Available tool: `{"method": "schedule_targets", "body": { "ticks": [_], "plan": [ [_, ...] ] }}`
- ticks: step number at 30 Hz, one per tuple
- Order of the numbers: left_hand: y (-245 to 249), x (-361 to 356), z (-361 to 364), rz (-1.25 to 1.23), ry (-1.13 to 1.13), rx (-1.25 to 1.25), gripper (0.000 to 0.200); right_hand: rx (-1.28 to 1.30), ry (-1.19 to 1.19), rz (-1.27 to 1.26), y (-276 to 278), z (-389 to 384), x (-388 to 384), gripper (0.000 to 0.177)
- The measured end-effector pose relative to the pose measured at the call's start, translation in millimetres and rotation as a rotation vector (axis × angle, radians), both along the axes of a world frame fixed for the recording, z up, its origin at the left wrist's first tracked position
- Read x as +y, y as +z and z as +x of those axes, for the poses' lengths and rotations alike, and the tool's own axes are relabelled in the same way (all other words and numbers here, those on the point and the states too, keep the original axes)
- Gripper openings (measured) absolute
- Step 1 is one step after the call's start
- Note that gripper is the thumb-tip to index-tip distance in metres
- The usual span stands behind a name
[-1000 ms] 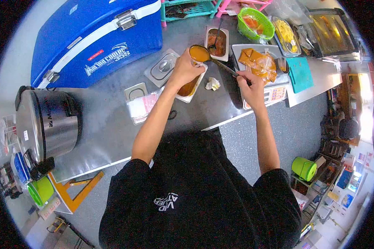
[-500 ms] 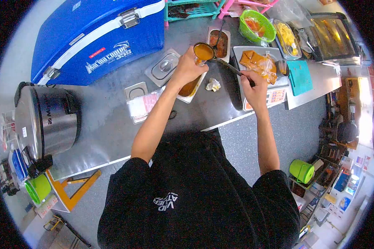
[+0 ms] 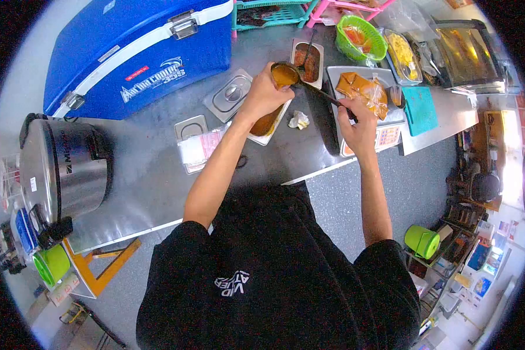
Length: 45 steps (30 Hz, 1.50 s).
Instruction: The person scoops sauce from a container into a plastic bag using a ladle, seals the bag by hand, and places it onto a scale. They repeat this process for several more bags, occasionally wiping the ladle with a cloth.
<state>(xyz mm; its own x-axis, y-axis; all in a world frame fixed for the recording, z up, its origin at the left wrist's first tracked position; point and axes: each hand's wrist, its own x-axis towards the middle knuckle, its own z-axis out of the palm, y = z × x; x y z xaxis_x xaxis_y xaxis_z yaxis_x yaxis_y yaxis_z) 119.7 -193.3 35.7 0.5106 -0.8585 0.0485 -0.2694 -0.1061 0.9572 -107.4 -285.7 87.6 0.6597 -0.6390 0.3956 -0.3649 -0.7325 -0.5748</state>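
Observation:
My right hand [image 3: 359, 118] is wrapped round the dark handle of a ladle [image 3: 321, 94]. The ladle's bowl, with orange-brown sauce [image 3: 284, 76] in it, is right at the fingers of my left hand [image 3: 265, 94]. Those fingers are closed round something shiny and see-through, mostly hidden by hand and ladle. Under my left wrist stands a metal pan [image 3: 266, 139] of brown sauce, partly covered by the arm. Behind the ladle is a second metal pan [image 3: 309, 62] of reddish food with a utensil in it. A crumpled white piece [image 3: 298, 120] lies beside the near pan.
Left of my hands are a metal lid [image 3: 230, 96] and a pink-white packet [image 3: 204, 149]. To the right, a scale [image 3: 389, 138] bears a tray with a bagged orange-brown item [image 3: 361, 93]. A blue cooler [image 3: 151, 64], steel pot [image 3: 70, 169] and green basket [image 3: 360, 39] stand around.
The sauce in the ladle's bowl looks lower and darker, and the bowl seems more tilted toward my left hand. Both hands have stayed almost in place.

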Motion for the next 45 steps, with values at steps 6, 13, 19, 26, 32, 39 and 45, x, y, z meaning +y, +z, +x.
{"method": "schedule_targets", "body": {
  "ticks": [6, 13, 19, 26, 32, 39, 45],
  "plan": [
    [-9, -2, 3, -0.033, -0.037, 0.037, 0.052, -0.031, 0.007, -0.051, 1, 1, 0, 0.016],
    [-13, -2, 3, -0.074, -0.051, 0.057, 0.053, -0.08, 0.019, -0.127, 11, 3, 3, 0.017],
    [-17, -3, 2, -0.136, -0.051, 0.116, 0.051, -0.09, 0.038, -0.192, 18, 5, 3, 0.018],
    [-15, -1, 5, -0.056, -0.057, 0.089, 0.053, -0.056, 0.037, -0.188, 13, 5, 5, 0.021],
    [-32, -3, 5, -0.113, -0.031, 0.144, 0.048, -0.067, 0.032, -0.197, 13, 6, 4, 0.021],
    [-36, -2, 7, -0.092, -0.021, 0.086, 0.042, -0.045, 0.042, -0.169, 11, 5, 4, 0.022],
    [-30, -1, 6, -0.087, -0.044, 0.178, 0.041, -0.081, 0.058, -0.179, 14, 8, 7, 0.021]
  ]
}}
